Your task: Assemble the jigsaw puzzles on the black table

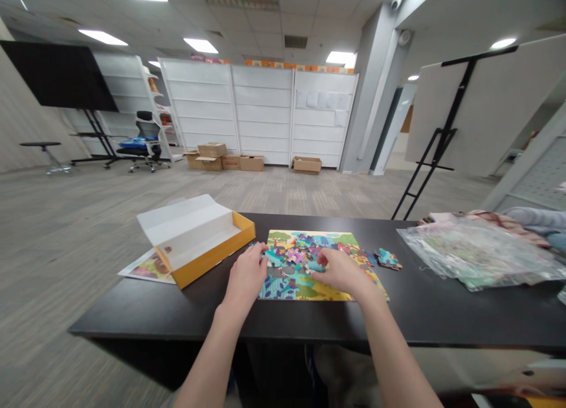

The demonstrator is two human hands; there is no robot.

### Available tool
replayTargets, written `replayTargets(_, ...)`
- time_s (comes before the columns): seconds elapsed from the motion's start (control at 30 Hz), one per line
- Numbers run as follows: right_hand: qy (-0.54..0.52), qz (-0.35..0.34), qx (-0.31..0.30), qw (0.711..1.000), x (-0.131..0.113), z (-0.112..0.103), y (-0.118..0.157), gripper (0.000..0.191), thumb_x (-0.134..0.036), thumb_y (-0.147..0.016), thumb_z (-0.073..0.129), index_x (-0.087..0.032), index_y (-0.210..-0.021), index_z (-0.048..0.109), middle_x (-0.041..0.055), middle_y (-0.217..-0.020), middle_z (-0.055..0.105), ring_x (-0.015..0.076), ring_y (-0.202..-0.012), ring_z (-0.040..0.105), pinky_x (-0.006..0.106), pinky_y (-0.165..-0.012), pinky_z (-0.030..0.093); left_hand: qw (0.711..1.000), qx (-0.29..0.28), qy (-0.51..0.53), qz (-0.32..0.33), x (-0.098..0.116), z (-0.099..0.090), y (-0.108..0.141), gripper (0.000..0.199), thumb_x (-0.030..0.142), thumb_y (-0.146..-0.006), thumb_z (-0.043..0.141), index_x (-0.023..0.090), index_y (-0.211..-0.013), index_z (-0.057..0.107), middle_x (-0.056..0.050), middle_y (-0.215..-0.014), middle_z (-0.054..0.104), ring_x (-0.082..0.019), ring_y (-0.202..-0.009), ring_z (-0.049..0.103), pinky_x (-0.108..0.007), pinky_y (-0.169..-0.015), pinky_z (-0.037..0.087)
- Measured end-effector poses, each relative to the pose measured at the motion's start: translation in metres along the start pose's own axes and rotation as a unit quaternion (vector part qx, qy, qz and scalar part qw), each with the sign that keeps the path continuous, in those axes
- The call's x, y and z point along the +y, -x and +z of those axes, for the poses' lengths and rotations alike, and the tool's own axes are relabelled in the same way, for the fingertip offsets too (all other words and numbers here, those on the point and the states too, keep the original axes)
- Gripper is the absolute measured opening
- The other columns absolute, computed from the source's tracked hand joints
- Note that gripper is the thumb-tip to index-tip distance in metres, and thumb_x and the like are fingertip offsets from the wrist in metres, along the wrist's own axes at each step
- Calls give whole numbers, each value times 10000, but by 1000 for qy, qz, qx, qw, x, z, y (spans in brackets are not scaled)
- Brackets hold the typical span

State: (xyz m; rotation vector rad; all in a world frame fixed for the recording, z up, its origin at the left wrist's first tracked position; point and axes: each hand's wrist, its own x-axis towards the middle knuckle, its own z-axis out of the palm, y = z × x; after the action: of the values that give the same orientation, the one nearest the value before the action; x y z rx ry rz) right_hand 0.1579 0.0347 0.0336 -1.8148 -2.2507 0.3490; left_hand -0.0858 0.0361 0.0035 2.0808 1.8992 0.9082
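A colourful jigsaw picture (309,290) lies flat on the black table, with several loose pieces heaped on its middle. My left hand (248,272) rests at the picture's left edge, its fingers bent together over the border; what they hold, if anything, is too small to tell. Over the middle right of the picture is my right hand (340,270), thumb and fingers curled in a pinch around a light blue puzzle piece (315,266). More loose pieces (388,259) sit in a small pile just off the picture's right side.
An open yellow box (214,260) with a white inside stands at the left of the black table (177,319), over a printed sheet (148,268). Clear plastic bags (481,252) and folded cloth (542,217) lie at the right. Cardboard boxes (252,163) stand on the floor beyond.
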Motion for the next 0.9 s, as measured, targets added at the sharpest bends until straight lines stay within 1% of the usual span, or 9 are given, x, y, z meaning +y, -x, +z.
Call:
replayTargets(0.07, -36, -14, -14, 999, 6, -6, 5, 292, -377, -748, 743, -184, -936, 631, 72, -940, 707, 221, -845, 645, 273, -673, 403, 1000, -2, -14, 2, 1, -1, 1, 240, 166, -920, 503, 196, -1119, 633, -110, -1149, 717, -253, -935, 703, -365, -838, 515)
replayTargets(0.13, -48, -7, -35, 998, 11, -9, 9, 387, -364, -700, 786, -186, -1007, 633, 67, -969, 697, 216, -841, 636, 267, -666, 399, 1000, -3, -18, 5, 1, -1, 1, 243, 158, -916, 505, 196, -1117, 637, -106, -1149, 715, -243, -933, 703, -356, -852, 513)
replayTargets(0.3, -45, 13, -75, 996, 20, -6, 13, 587, -303, -617, 844, -200, -1144, 607, 57, -1006, 683, 203, -830, 623, 255, -664, 377, 1000, -6, 7, 0, -2, 1, -3, 226, 174, -901, 531, 204, -1096, 641, -80, -1065, 727, -230, -918, 711, -317, -811, 522)
replayTargets(0.37, -52, 12, -78, 995, 21, -4, 12, 596, -305, -614, 843, -202, -1150, 606, 57, -1014, 681, 201, -825, 622, 254, -657, 374, 1000, -5, 8, -2, -4, 3, -3, 222, 188, -900, 538, 209, -1095, 643, -75, -1039, 727, -232, -913, 712, -311, -797, 523)
replayTargets(0.47, -64, 19, -88, 994, 20, -4, 12, 570, -329, -612, 843, -199, -1120, 619, 51, -970, 686, 202, -795, 623, 257, -635, 369, 1000, 3, -21, 4, -3, 2, -3, 223, 186, -907, 526, 212, -1097, 639, -81, -1111, 706, -225, -917, 705, -310, -825, 514)
replayTargets(0.57, -66, 26, -91, 993, 22, -5, 11, 549, -355, -616, 840, -197, -1096, 624, 43, -946, 687, 199, -779, 622, 256, -617, 363, 998, -1, -57, -5, 3, -2, 1, 223, 205, -929, 499, 219, -1106, 633, -80, -1162, 686, -222, -897, 698, -307, -781, 504)
replayTargets(0.73, -46, 37, -59, 997, 36, -8, 9, 584, -290, -602, 837, -192, -1130, 608, 50, -991, 678, 198, -810, 622, 259, -640, 374, 995, -9, -95, -23, 17, -9, 7, 221, 254, -950, 495, 240, -1119, 637, -67, -1154, 697, -238, -900, 690, -306, -704, 473)
replayTargets(0.83, -68, 31, -44, 996, 45, -9, 9, 572, -247, -599, 828, -188, -1122, 606, 43, -960, 665, 192, -811, 619, 257, -648, 392, 996, -18, -83, -2, 24, -6, 7, 206, 260, -950, 512, 250, -1105, 647, -53, -1091, 719, -241, -910, 688, -308, -708, 470)
replayTargets(0.9, -103, 26, -44, 993, 48, -10, 9, 539, -220, -604, 813, -184, -1100, 606, 23, -904, 648, 175, -768, 610, 253, -634, 405, 997, -28, -62, 32, 28, 1, 7, 196, 255, -954, 514, 247, -1091, 653, -48, -1087, 724, -236, -937, 682, -308, -736, 478)
